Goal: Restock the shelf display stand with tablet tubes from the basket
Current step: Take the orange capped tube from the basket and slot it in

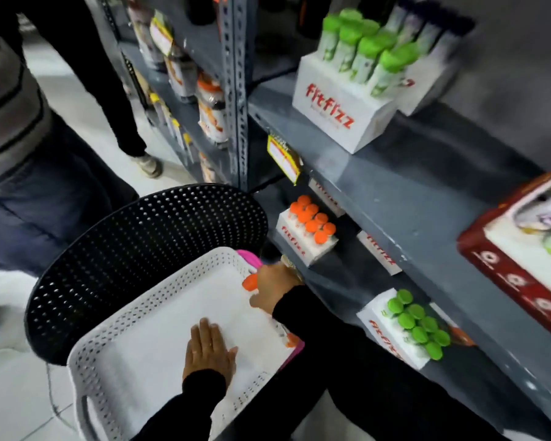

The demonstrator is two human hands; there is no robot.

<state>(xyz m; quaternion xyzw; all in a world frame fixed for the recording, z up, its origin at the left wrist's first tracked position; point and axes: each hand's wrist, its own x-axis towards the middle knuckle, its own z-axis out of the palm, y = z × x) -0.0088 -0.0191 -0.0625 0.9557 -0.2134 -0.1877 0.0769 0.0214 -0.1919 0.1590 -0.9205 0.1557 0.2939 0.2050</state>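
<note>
Low in the centre of the frame, a white perforated basket (134,316) sits on a black perforated chair (147,237) beside grey shelving. The left hand (209,348) lies flat on the basket's white floor, fingers straight and slightly spread, holding nothing; it seems to be steadying the basket. The right hand (272,286) is at the basket's far right edge, its fingers curled around an orange-capped tube (249,282); only the cap shows past the hand, so how firm the hold is cannot be judged. Another bit of orange (291,339) shows at the basket's lower right edge, perhaps a second tube. The likely destination is the white display stand (306,241) on the lower shelf at centre right, already carrying a cluster of orange-capped tubes (312,218); green-capped stands sit at lower right and on the upper shelf (395,192). To do this step well, the right hand should settle its hold on the tube's body rather than the cap, lift it clear of the basket wall, turn it cap-up, and lower it straight into a free hole so neighbouring tubes are not knocked. Whether a hole is free cannot be told here. Keeping the left hand pressed down should stop the basket sliding off the chair.
</note>
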